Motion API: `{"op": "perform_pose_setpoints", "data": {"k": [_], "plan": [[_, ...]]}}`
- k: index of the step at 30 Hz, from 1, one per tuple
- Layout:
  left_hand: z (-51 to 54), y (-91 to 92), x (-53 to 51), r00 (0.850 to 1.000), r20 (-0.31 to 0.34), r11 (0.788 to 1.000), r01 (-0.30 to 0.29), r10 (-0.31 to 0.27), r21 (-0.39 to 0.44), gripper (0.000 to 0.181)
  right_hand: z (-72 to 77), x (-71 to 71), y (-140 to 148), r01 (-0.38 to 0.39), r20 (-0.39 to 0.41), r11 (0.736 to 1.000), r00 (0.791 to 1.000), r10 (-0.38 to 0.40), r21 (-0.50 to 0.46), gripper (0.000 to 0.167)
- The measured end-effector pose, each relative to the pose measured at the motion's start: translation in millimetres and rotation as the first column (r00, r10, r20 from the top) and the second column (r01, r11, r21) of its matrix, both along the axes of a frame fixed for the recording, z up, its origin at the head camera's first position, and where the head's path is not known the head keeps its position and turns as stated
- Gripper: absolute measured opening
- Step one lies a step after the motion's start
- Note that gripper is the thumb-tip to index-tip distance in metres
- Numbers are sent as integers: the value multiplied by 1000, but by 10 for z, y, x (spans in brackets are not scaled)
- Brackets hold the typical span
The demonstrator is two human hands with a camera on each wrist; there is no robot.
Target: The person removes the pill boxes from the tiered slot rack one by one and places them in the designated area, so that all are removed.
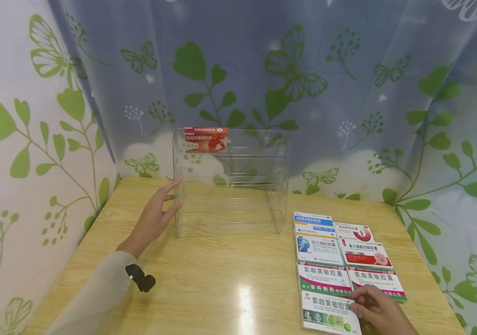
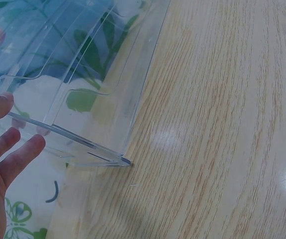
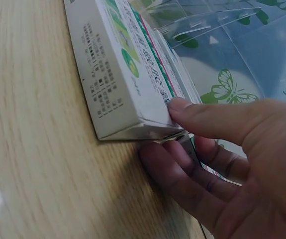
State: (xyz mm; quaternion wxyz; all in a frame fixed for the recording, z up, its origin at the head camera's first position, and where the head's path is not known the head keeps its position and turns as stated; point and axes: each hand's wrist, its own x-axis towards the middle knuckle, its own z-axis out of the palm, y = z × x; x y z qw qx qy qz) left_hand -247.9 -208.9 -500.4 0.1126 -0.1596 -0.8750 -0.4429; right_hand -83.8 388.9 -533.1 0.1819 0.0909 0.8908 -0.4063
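Observation:
A clear tiered acrylic rack point(image 1: 232, 228) stands on the table, with a red medicine box point(image 1: 206, 140) on its top tier at the left. My left hand point(image 1: 157, 216) is at the rack's left side panel, fingers fairly straight and touching its edge; the left wrist view shows the fingertips point(image 2: 36, 144) beside the clear panel. At the front right, my right hand point(image 1: 382, 309) pinches the right end of a white-and-green medicine box point(image 1: 326, 314). In the right wrist view the thumb lies on that box's top edge, with the other fingers curled by its end, partly hidden.
Several more medicine boxes lie in two columns behind the held one, including a blue-and-white box point(image 1: 313, 224) and a red-and-white box point(image 1: 366, 254). The wooden table point(image 1: 221, 279) is bordered by a leaf-and-butterfly patterned curtain point(image 1: 238, 70).

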Motion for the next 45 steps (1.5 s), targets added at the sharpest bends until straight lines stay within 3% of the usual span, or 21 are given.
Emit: {"op": "perform_pose_setpoints", "data": {"k": [7,13,19,22,25,28,34,39,45], "plan": [[0,-3,5,1000,-19,1000,2,-1,3,67,4,-18,-52,40,-15,997,999,-39,62,25],[15,2,18,1000,-17,1000,6,-5,5,68,-13,16,-66,90,-6,996,996,-90,8,22],[6,9,18,1000,6,1000,6,-6,9,69,54,-32,-5,147,-6,989,989,-147,19,35],[11,10,16,1000,11,1000,5,-5,11,69,174,-102,6,165,-61,986,985,-164,20,40],[23,13,21,1000,6,1000,-1,1,7,68,319,-203,-38,135,-177,990,976,-126,37,42],[38,15,35,1000,1,1000,-1,1,-3,66,458,-346,-135,73,-326,996,944,-55,42,42],[50,9,50,1000,13,1000,0,0,-9,66,790,-740,-480,-41,-544,999,837,50,29,39],[53,3,47,1000,10,1000,1,-1,-7,67,1121,-1194,-843,-122,-624,992,774,106,17,40],[46,3,31,1000,-1,1000,-5,5,-3,65,1502,-1757,-1333,-210,-673,976,730,120,-54,44]]}}
